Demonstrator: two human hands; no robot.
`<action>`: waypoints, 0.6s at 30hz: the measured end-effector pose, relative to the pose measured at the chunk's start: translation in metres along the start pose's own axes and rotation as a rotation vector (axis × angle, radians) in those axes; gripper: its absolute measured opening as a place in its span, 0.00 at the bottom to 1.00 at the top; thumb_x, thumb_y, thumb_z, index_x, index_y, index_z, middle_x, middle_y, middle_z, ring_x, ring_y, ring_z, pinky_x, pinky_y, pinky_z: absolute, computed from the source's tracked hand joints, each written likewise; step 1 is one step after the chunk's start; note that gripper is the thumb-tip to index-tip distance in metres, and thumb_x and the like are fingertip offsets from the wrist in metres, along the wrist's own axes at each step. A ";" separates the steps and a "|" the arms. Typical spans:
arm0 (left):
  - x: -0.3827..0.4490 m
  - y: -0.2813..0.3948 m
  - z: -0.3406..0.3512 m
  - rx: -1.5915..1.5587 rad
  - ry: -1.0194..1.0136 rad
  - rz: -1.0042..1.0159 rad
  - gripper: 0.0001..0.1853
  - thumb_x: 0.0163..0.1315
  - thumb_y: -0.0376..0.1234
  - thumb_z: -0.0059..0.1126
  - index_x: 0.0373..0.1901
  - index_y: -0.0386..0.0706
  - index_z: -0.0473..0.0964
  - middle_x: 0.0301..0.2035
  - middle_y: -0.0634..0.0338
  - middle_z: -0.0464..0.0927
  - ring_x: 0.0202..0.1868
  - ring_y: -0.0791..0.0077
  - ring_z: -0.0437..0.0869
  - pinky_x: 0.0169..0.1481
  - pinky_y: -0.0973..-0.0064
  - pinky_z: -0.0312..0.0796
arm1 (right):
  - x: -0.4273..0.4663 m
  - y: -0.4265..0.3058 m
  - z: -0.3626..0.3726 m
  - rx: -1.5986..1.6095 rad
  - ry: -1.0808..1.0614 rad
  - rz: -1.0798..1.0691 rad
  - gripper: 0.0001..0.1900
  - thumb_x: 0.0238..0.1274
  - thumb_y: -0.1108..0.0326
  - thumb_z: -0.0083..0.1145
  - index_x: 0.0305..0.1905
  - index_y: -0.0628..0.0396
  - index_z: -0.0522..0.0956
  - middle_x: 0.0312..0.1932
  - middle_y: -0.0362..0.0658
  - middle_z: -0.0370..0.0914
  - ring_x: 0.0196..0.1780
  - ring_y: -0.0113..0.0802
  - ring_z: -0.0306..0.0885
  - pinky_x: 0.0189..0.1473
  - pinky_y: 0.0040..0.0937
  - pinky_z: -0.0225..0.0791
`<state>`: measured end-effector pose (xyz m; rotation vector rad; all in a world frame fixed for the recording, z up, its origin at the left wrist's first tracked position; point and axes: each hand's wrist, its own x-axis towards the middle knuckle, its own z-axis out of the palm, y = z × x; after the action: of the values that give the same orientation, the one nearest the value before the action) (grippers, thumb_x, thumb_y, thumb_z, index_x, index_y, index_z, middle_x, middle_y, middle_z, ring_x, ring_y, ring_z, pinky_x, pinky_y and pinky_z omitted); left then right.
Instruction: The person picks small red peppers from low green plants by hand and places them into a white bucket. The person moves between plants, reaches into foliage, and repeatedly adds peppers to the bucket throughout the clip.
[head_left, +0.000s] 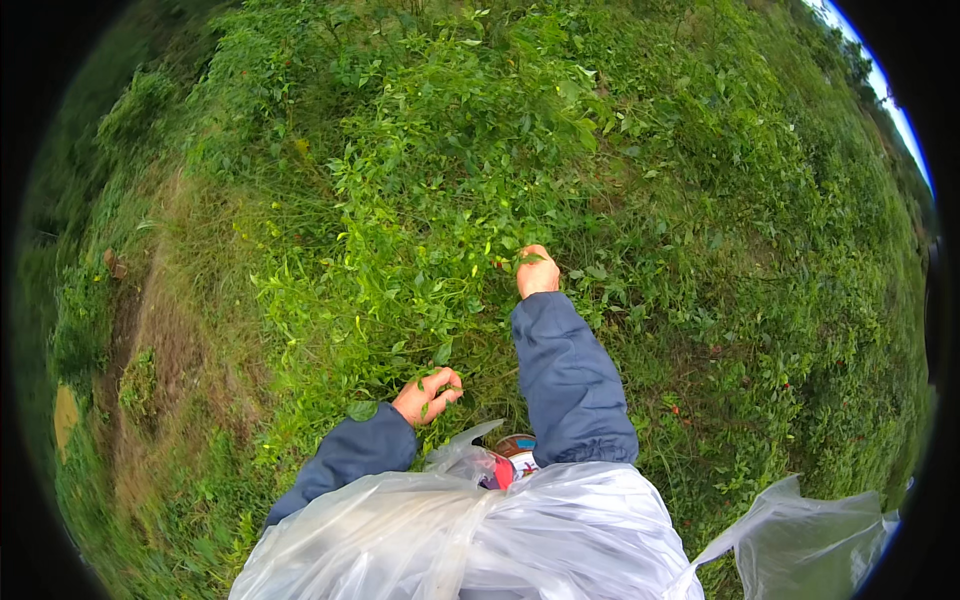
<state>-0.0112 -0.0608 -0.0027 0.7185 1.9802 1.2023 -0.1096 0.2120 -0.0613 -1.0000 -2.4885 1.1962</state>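
Observation:
Leafy pepper plants (420, 255) fill the ground before me, with pale green pods among the leaves. My right hand (538, 271) reaches far forward into them, its fingers curled and partly covered by a leaf. A small red pepper (499, 264) shows just left of that hand. Whether the fingers grip anything is hidden. Nearer to me, my left hand (429, 395) is among the lower leaves at the plants' edge. Its fingers are bent, with bits of leaf across them, and a hold on a stem cannot be made out.
Translucent plastic sheeting (465, 532) covers my front, and a loose flap (810, 532) spreads right. Below my hands is a partly hidden round container (517, 446) bearing print. Dry grass (187, 330) lies left. Red pods (676, 410) dot the growth on the right.

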 end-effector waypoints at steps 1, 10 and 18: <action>-0.001 0.000 0.000 0.003 -0.019 -0.060 0.08 0.61 0.35 0.51 0.37 0.41 0.67 0.33 0.59 0.72 0.35 0.70 0.74 0.43 0.73 0.67 | -0.004 -0.002 -0.002 -0.044 -0.071 -0.021 0.13 0.53 0.64 0.54 0.45 0.48 0.78 0.36 0.53 0.78 0.40 0.48 0.77 0.42 0.37 0.69; -0.003 -0.001 0.002 0.031 0.012 -0.017 0.08 0.61 0.34 0.52 0.37 0.40 0.67 0.32 0.59 0.73 0.34 0.71 0.74 0.42 0.73 0.67 | 0.018 0.007 -0.002 -0.676 -0.088 -0.506 0.05 0.46 0.67 0.55 0.28 0.56 0.77 0.21 0.49 0.77 0.26 0.47 0.78 0.29 0.44 0.70; -0.002 -0.002 0.001 -0.018 -0.001 -0.025 0.07 0.60 0.33 0.52 0.36 0.40 0.68 0.32 0.59 0.72 0.34 0.71 0.74 0.41 0.74 0.68 | 0.032 0.041 -0.052 -0.507 -0.042 -0.462 0.14 0.49 0.60 0.58 0.42 0.50 0.78 0.28 0.53 0.77 0.34 0.49 0.77 0.34 0.42 0.70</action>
<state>-0.0090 -0.0626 -0.0044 0.6841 1.9694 1.2031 -0.0902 0.2826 -0.0616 -0.4321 -2.8994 0.4636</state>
